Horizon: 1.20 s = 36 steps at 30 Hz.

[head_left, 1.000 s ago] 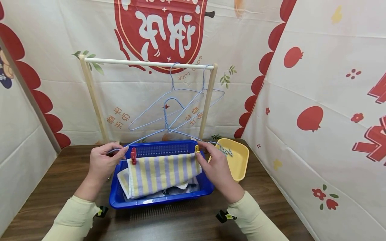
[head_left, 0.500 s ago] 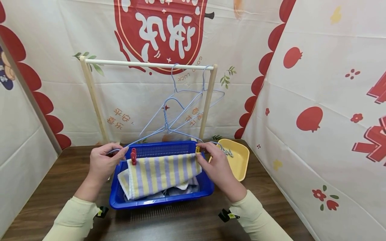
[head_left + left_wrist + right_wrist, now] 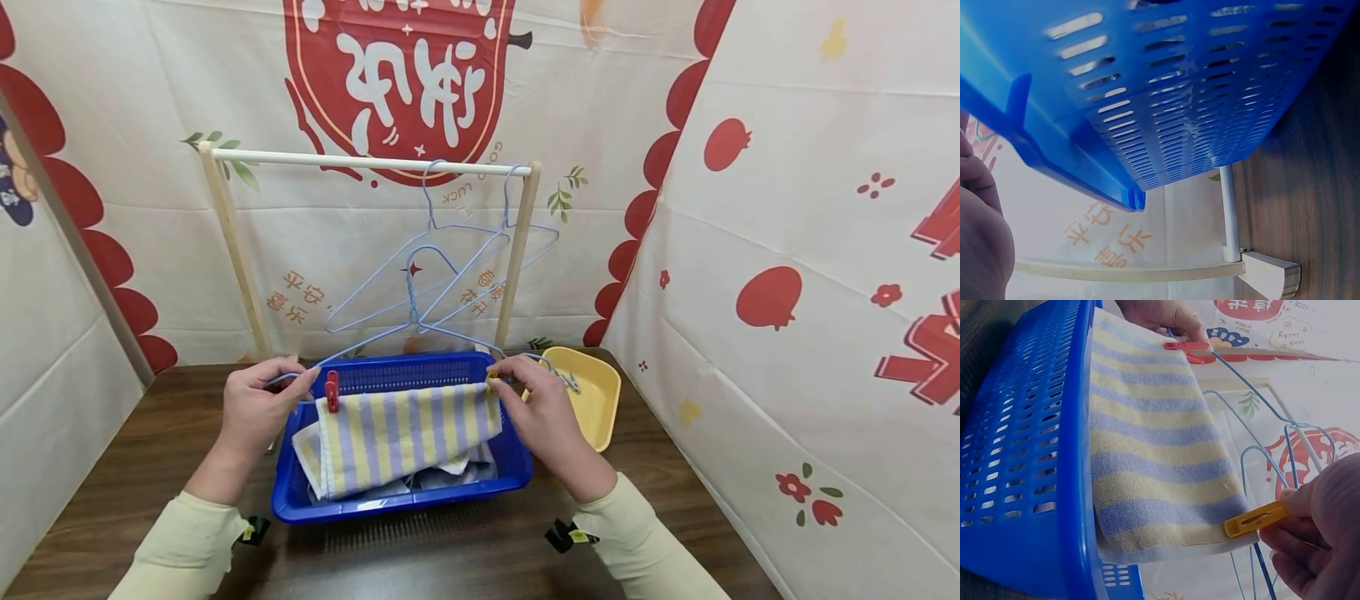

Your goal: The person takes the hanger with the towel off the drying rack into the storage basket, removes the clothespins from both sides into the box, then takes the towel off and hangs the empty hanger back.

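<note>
A yellow and lilac striped towel (image 3: 408, 437) hangs folded from the lower bar of a blue wire hanger (image 3: 413, 315), above the blue basket (image 3: 401, 506). My left hand (image 3: 260, 406) pinches the hanger's left end, beside a red clothespin (image 3: 332, 390) on the towel's left top corner. At the right top corner my right hand (image 3: 546, 417) pinches a yellow clothespin (image 3: 1257, 519) between thumb and fingers; its tip sits on the towel's edge. In the left wrist view only part of the left hand (image 3: 982, 225) shows, and its fingertips are out of sight.
Crumpled cloths (image 3: 457, 473) lie in the basket. Behind it stands a rack with a white rail (image 3: 360, 157), where two blue hangers (image 3: 431, 225) hang near the right post. A yellow tray (image 3: 596, 400) with pale clothespins stands right of the basket on the wooden table (image 3: 112, 483).
My right hand has shifted slightly at the yellow clothespin, covering more of it. One hanger on the rail swung right, then back left. My left hand stayed nearly still.
</note>
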{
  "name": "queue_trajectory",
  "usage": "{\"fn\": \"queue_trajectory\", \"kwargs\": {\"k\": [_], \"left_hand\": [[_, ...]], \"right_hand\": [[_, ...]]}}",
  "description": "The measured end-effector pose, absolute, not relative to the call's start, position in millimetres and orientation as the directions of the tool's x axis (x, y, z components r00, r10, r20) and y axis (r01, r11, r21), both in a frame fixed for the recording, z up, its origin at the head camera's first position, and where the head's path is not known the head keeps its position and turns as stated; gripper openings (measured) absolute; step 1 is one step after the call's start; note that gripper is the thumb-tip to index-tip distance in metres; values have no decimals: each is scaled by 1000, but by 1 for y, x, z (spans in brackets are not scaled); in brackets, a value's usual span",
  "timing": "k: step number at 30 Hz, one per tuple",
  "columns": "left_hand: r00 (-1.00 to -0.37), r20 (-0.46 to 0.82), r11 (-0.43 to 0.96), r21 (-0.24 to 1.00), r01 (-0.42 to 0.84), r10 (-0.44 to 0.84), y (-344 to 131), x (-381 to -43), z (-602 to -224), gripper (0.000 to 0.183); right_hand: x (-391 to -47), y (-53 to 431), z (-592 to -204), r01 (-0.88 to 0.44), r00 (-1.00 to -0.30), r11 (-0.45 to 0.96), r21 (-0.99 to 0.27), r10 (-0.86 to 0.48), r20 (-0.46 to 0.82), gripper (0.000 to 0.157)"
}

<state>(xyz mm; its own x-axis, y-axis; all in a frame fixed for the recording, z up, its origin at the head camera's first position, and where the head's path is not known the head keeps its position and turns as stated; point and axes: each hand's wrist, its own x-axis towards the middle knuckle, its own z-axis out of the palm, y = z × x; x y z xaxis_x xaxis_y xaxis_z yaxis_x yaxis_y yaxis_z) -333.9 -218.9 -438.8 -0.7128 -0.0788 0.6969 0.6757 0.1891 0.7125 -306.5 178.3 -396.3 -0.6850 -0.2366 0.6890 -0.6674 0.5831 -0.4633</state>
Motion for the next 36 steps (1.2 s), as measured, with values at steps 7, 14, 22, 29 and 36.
{"fn": "queue_trajectory", "kwargs": {"k": [7, 14, 22, 29, 36], "left_hand": [[-705, 705, 194, 703, 684, -68, -217, -333, -439, 14], [-701, 710, 199, 698, 688, -67, -217, -333, -439, 15], [-704, 706, 212, 702, 679, -82, -215, -334, -440, 17], [-704, 706, 213, 702, 680, -79, -215, -335, -441, 17], [-708, 702, 213, 706, 675, -82, -215, -334, -440, 17]], "right_hand": [[-309, 179, -397, -706, -642, 544, -455, -219, 735, 14], [-309, 180, -395, -707, -639, 528, -470, -194, 744, 15], [-305, 181, -388, -689, -655, 521, -503, -151, 741, 15], [-309, 186, -389, -697, -651, 495, -518, -137, 746, 13], [-307, 193, -385, -607, -734, 508, -612, -62, 676, 13]]}}
